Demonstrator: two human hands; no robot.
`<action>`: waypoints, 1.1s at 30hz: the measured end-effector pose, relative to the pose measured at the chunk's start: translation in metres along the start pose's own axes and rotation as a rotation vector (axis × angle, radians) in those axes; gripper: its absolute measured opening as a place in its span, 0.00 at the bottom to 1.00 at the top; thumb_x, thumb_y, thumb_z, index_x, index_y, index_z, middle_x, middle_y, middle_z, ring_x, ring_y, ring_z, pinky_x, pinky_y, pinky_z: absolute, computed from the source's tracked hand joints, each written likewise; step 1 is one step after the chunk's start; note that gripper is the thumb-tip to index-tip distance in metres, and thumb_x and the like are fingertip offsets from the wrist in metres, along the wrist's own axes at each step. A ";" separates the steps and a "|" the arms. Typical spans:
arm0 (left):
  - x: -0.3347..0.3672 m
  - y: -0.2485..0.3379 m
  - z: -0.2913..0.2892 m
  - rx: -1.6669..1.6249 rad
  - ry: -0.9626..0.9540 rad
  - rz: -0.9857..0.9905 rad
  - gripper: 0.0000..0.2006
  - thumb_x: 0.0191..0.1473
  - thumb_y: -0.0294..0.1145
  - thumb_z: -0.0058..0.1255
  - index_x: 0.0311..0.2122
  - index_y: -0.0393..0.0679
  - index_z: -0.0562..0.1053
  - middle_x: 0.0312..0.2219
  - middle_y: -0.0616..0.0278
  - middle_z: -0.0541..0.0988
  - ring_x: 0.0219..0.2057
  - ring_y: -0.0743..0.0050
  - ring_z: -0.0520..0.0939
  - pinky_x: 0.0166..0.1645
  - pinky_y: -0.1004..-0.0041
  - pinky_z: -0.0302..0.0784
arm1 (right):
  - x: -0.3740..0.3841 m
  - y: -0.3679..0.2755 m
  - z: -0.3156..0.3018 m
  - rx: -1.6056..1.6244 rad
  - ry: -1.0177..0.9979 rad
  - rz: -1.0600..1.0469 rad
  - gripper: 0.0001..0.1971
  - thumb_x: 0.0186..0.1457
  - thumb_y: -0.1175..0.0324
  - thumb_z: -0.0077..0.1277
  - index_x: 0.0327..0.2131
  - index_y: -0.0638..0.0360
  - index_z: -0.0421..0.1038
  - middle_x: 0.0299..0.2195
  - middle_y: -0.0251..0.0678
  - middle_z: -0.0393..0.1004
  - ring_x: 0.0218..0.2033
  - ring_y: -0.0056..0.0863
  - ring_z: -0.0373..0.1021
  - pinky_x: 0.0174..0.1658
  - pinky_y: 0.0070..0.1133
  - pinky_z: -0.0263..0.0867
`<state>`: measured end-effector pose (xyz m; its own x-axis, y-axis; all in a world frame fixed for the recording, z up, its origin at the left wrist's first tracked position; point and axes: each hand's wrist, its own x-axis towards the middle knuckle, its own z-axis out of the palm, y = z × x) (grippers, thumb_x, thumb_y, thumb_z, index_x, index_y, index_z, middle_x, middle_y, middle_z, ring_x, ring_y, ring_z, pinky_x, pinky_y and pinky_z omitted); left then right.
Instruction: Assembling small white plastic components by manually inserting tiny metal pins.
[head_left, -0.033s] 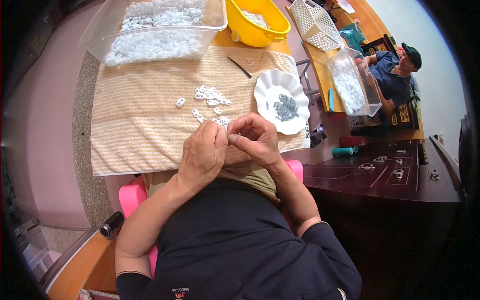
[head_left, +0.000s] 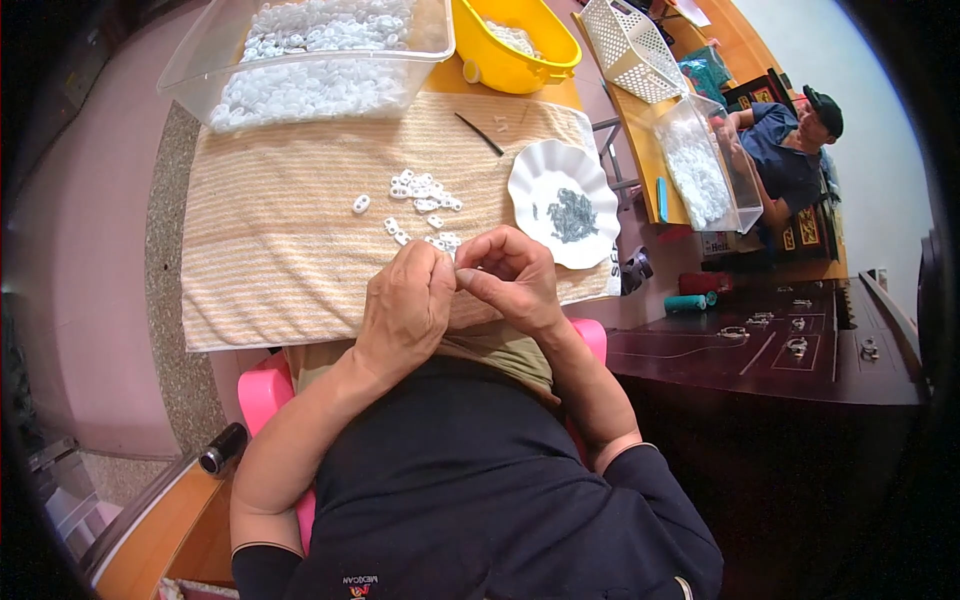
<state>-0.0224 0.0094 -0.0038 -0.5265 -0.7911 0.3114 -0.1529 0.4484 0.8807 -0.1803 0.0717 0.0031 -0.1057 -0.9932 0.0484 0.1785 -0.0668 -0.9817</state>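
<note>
My left hand [head_left: 405, 302] and my right hand [head_left: 512, 277] meet fingertip to fingertip above the near part of a striped towel [head_left: 270, 230]. Both are closed in a pinch, and whatever sits between the fingertips is too small and covered to name. Just beyond them lie several small white oval plastic pieces with two holes [head_left: 425, 187], loosely heaped. One such oval piece [head_left: 361, 204] rests apart on the left. To the right of the heap, close to my right hand, stands a white scalloped plate [head_left: 535, 165] holding small dark grey slivers [head_left: 573, 215].
A clear bin [head_left: 310, 65] full of white pieces stands at the far left, beside a yellow tub [head_left: 490, 45]. A thin black stick [head_left: 478, 133] lies on the towel. At right, a person [head_left: 780, 150] sits behind another clear bin [head_left: 695, 165] and a perforated white basket [head_left: 630, 50].
</note>
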 end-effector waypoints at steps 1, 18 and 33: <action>0.001 0.000 0.000 0.009 0.007 0.003 0.12 0.60 0.32 0.40 0.27 0.36 0.65 0.21 0.47 0.69 0.24 0.49 0.72 0.30 0.61 0.67 | 0.000 0.001 -0.001 0.009 0.003 -0.008 0.09 0.50 0.84 0.53 0.35 0.66 0.67 0.35 0.37 0.73 0.37 0.20 0.70 0.42 0.18 0.69; 0.008 -0.003 -0.014 -0.237 -0.031 -0.272 0.13 0.61 0.34 0.43 0.28 0.35 0.65 0.20 0.47 0.68 0.22 0.52 0.70 0.29 0.63 0.66 | 0.018 -0.027 -0.030 -0.765 0.194 -0.085 0.03 0.52 0.79 0.53 0.31 0.64 0.70 0.23 0.31 0.73 0.22 0.13 0.68 0.24 0.14 0.64; 0.009 -0.003 -0.014 -0.249 -0.044 -0.250 0.12 0.58 0.34 0.46 0.30 0.34 0.69 0.22 0.50 0.73 0.23 0.59 0.74 0.31 0.66 0.68 | 0.057 -0.023 -0.034 -1.294 0.167 -0.357 0.05 0.47 0.75 0.56 0.30 0.60 0.73 0.22 0.37 0.74 0.20 0.30 0.70 0.26 0.23 0.65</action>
<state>-0.0148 -0.0053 0.0016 -0.5347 -0.8426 0.0643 -0.0761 0.1238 0.9894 -0.2242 0.0196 0.0225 -0.0856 -0.9110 0.4033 -0.9151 -0.0881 -0.3934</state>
